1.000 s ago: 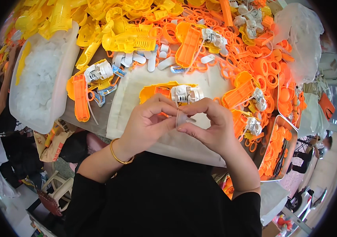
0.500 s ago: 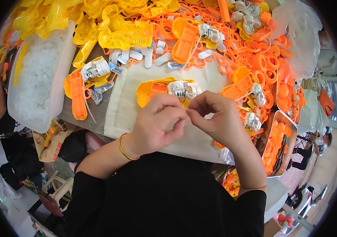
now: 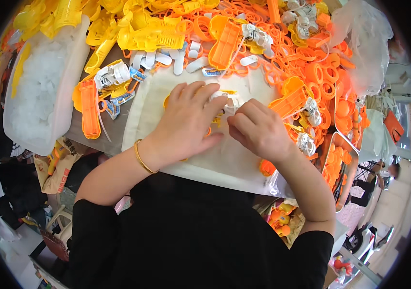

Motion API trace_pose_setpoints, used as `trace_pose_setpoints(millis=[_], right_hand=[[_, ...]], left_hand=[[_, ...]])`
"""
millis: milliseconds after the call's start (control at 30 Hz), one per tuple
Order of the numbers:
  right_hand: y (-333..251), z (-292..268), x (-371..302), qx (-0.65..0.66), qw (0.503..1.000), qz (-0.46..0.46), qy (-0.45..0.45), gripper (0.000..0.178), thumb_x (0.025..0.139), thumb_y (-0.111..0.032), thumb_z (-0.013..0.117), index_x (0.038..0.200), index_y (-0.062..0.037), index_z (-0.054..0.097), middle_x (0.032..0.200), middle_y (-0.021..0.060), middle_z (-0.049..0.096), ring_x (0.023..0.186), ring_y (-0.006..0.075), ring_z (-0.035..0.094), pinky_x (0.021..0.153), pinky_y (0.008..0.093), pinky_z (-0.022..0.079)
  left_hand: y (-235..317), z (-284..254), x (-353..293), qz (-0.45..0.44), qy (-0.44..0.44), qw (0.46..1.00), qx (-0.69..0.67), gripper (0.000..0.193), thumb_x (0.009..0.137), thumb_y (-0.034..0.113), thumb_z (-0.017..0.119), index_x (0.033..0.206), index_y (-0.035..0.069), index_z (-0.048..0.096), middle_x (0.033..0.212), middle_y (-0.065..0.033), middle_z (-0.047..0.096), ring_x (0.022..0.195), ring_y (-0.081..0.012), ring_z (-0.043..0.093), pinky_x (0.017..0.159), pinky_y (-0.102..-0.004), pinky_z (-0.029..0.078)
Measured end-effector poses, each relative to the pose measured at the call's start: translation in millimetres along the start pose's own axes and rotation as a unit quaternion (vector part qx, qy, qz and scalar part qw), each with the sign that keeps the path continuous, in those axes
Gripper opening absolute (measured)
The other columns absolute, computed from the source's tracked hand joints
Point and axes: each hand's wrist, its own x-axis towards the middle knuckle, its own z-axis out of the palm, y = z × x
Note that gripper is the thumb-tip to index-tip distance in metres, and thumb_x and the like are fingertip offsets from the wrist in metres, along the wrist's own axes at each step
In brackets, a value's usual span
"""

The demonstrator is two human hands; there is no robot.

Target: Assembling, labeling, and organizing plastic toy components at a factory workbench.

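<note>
My left hand (image 3: 188,120), with a gold bangle at its wrist, is spread palm down over a half-assembled toy on the pale work mat (image 3: 143,115). Its fingers reach out across the toy and hide most of it. The toy's white mechanism (image 3: 231,99) shows past the fingertips, and a bit of its yellow shell shows beside the hand. Just to the right, my right hand (image 3: 262,131) is closed, fingers curled and thumb tucked in near the toy's edge. Whatever it may hold is hidden.
Similar yellow shells with orange parts (image 3: 90,108) lie left of the mat, others (image 3: 289,103) to its right. Behind are heaped yellow shells (image 3: 152,36) and orange rings (image 3: 314,72). A translucent tub (image 3: 66,91) stands left; a metal tray (image 3: 347,168) of orange pieces stands right.
My hands were pinched close together above the toy. The left has opened and spread over it; the right has curled its fingers, staying close by. The view has shifted slightly.
</note>
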Motion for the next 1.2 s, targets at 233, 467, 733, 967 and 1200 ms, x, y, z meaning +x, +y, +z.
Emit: trace_pose_setpoints(millis=[233, 467, 733, 967, 1200], right_hand=[[4, 11, -16, 0.001, 0.998, -0.064, 0.022, 0.024, 0.063, 0.001, 0.073, 0.080, -0.0054, 0.057, 0.075, 0.0050, 0.052, 0.065, 0.0192, 0.055, 0.052, 0.0300, 0.046], [-7, 14, -24, 0.018, 0.998, 0.012, 0.057, 0.026, 0.066, 0.003, 0.074, 0.086, -0.0034, 0.058, 0.079, 0.0074, 0.057, 0.066, 0.0226, 0.058, 0.055, 0.0313, 0.048], [-13, 15, -28, 0.058, 0.992, 0.089, 0.068, 0.023, 0.065, 0.005, 0.073, 0.081, -0.0051, 0.060, 0.078, 0.0092, 0.060, 0.068, 0.0230, 0.061, 0.056, 0.0308, 0.049], [-19, 22, -36, 0.083, 0.983, 0.152, 0.064, 0.022, 0.065, 0.006, 0.073, 0.079, -0.0038, 0.059, 0.075, 0.0090, 0.059, 0.066, 0.0226, 0.061, 0.055, 0.0308, 0.049], [-16, 20, -30, 0.048, 0.988, 0.128, 0.067, 0.022, 0.065, 0.006, 0.072, 0.077, -0.0041, 0.057, 0.074, 0.0081, 0.058, 0.062, 0.0212, 0.060, 0.052, 0.0300, 0.048]], left_hand=[[-7, 7, -1, 0.003, 0.055, 0.998, -0.005, 0.052, 0.067, 0.022, 0.074, 0.111, 0.009, 0.050, 0.116, -0.0076, 0.050, 0.107, -0.0270, 0.047, 0.091, -0.0421, 0.034], [-6, 7, -2, 0.003, 0.041, 0.999, 0.017, 0.054, 0.066, 0.020, 0.074, 0.111, 0.008, 0.048, 0.115, -0.0070, 0.051, 0.106, -0.0271, 0.048, 0.091, -0.0411, 0.034], [-6, 7, -2, 0.016, 0.048, 0.999, 0.019, 0.058, 0.060, 0.019, 0.077, 0.109, 0.009, 0.048, 0.112, -0.0051, 0.050, 0.104, -0.0240, 0.048, 0.089, -0.0394, 0.035], [-5, 10, -2, 0.008, 0.048, 0.998, 0.032, 0.061, 0.056, 0.018, 0.078, 0.109, 0.009, 0.049, 0.111, -0.0048, 0.050, 0.102, -0.0233, 0.049, 0.088, -0.0385, 0.035], [-6, 10, -3, 0.005, 0.046, 0.999, 0.029, 0.057, 0.058, 0.016, 0.076, 0.108, 0.008, 0.049, 0.109, -0.0051, 0.051, 0.098, -0.0234, 0.049, 0.085, -0.0384, 0.036]])
